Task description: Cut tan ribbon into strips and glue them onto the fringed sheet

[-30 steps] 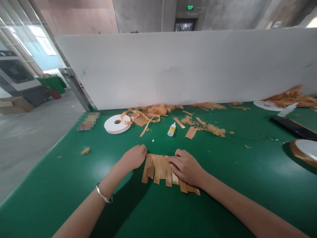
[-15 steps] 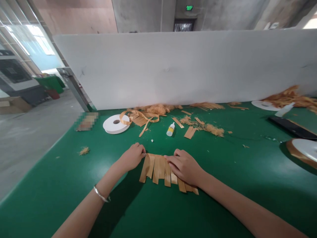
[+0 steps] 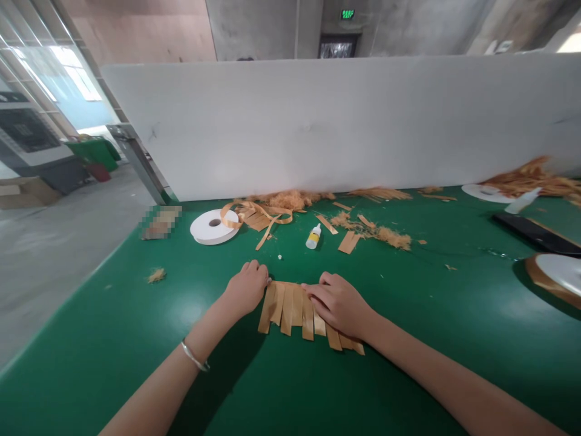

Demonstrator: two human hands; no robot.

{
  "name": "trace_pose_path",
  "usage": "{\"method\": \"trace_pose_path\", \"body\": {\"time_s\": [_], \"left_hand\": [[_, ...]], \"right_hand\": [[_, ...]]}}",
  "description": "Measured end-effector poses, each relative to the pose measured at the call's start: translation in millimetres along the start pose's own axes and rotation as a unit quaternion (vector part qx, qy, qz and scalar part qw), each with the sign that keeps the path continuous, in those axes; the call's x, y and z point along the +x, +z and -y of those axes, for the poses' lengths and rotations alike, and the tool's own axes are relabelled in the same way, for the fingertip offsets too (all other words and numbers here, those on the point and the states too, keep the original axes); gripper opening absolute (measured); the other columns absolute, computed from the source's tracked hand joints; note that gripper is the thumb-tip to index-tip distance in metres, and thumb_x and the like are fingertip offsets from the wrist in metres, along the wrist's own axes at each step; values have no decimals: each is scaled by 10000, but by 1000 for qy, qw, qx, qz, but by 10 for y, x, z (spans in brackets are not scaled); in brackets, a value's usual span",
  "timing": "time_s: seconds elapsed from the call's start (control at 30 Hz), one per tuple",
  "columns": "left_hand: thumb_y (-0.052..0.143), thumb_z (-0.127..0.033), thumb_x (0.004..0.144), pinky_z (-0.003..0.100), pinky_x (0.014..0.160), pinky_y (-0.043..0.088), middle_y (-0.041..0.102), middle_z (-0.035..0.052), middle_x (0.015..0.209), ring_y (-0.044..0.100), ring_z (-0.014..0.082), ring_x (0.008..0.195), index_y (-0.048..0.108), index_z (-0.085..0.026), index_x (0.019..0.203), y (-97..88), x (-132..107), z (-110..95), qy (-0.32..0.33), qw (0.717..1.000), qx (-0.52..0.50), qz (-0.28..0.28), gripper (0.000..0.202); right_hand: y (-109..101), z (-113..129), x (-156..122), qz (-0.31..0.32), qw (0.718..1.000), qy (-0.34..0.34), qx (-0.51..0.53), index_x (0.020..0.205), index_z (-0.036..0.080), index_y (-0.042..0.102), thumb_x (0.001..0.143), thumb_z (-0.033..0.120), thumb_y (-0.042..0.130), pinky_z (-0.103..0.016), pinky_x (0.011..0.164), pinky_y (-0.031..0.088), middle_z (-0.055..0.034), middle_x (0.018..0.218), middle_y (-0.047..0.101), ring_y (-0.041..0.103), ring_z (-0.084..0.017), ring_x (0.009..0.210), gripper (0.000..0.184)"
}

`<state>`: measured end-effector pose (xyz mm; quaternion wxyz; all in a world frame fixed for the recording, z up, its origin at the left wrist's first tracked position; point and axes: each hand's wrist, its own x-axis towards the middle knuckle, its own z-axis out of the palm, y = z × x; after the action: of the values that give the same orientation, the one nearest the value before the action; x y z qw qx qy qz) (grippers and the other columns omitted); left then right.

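A fringe of tan ribbon strips (image 3: 285,306) lies on the green table, its strips hanging side by side from a top edge toward me. At its upper left corner, my left hand (image 3: 247,286) is closed, fingertips pinching the edge. My right hand (image 3: 342,306) rests over the right half of the fringe, fingers bent and fingertips pressed on the top edge; its palm hides several strips. Beyond the hands lies a small glue bottle (image 3: 313,237) with a yellow label. A white reel (image 3: 206,233) with loose tan ribbon (image 3: 275,224) is at the back left.
Frayed tan fibres (image 3: 290,200) and cut ribbon pieces (image 3: 348,242) lie along a white partition (image 3: 318,121). At the right are a black phone-like slab (image 3: 538,233), a white-nozzled bottle (image 3: 521,201) and another ribbon reel (image 3: 560,272). The table's left edge borders the floor.
My left hand and wrist have shifted slightly to the right, still at the fringe's corner. The fringe's left end has moved a little with it. My right hand stays in place.
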<state>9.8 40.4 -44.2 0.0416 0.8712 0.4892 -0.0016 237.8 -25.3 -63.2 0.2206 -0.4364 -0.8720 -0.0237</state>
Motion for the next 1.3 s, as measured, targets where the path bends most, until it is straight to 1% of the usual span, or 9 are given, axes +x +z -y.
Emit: {"method": "trace_pose_path", "body": {"time_s": [0.3,0.43,0.53,0.7,0.8,0.97,1.03,1.13,1.3], "left_hand": [[419,-263,899,282,675,420,525,53,903,535,181,819,532,-171,867,-95,33,58,-60,996,7,-59,149],[373,-368,921,263,615,402,534,42,845,549,153,718,524,-176,696,-181,44,52,-83,991,-7,-102,332],[270,-345,956,265,624,404,551,55,746,558,152,675,509,-168,624,-210,45,48,-89,989,-15,-114,446],[308,-168,927,256,599,400,607,61,741,590,167,684,530,-155,778,-216,-4,-5,-86,988,-23,-123,268],[296,-233,943,269,554,377,606,63,706,591,190,639,520,-157,803,-204,-64,-135,-85,988,-13,-130,275],[323,-324,947,280,615,413,620,46,765,600,192,729,525,-176,875,-139,-158,-441,-6,993,-13,-117,260],[363,-304,936,322,733,433,638,67,893,591,217,904,534,-178,948,-88,-196,-531,74,991,-14,-106,213],[374,-308,933,420,907,376,598,130,1121,448,281,1196,493,-142,1135,6,-250,-597,203,974,6,-98,288],[337,-471,922,508,978,297,593,176,1134,363,324,1274,441,-96,1229,92,-282,-583,208,974,25,-86,496]], "right_hand": [[19,-14,-4,14,1000,-2,-6,997,128,632,923,177,339,-266,555,297,-61,688,510,437,-148,670,306],[18,-13,-9,15,1000,-1,-8,1076,125,616,921,175,350,-270,563,316,-68,712,524,455,-154,689,312],[11,-13,-14,15,1000,2,-6,1085,130,614,919,174,354,-268,553,312,-65,709,522,456,-154,684,312],[7,-24,-17,19,1000,1,11,1082,127,609,917,168,355,-275,564,311,-67,721,529,454,-161,699,306],[4,-23,-15,30,999,8,15,1074,130,607,916,174,355,-270,570,312,-68,732,530,457,-162,709,301],[-3,-18,-14,32,999,29,17,1039,145,608,914,196,365,-268,589,324,-64,744,525,461,-162,722,277],[-4,-21,-15,26,999,27,19,1039,142,603,910,201,374,-274,599,332,-69,759,528,464,-166,731,269],[-4,-27,-19,25,999,14,24,992,132,609,905,194,372,-284,615,341,-67,739,522,464,-174,745,259],[3,-40,-25,16,1000,-9,-8,1096,121,581,916,206,360,-282,604,333,-74,752,526,458,-173,738,298]]}}
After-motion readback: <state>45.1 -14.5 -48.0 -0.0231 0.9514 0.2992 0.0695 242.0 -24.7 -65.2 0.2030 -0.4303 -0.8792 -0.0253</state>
